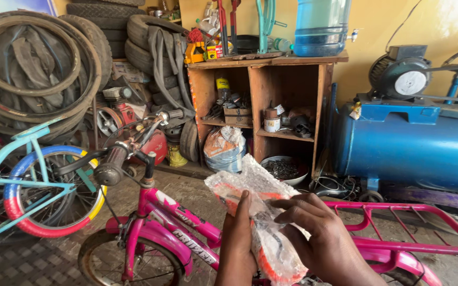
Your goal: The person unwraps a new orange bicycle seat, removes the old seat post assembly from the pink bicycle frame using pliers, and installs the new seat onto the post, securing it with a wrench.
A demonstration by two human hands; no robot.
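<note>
Clearly crinkled, clear-and-orange plastic packet [261,222]

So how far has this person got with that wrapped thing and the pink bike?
Early, by the look of it. Done: the pink bicycle stands with handlebars and rear rack fitted. In hand: the left hand and right hand both grip an orange part in clear bubble wrap, fingers on the plastic. Left: the wrap is not off yet, so the part is unmounted. What the part is cannot be told.
</note>
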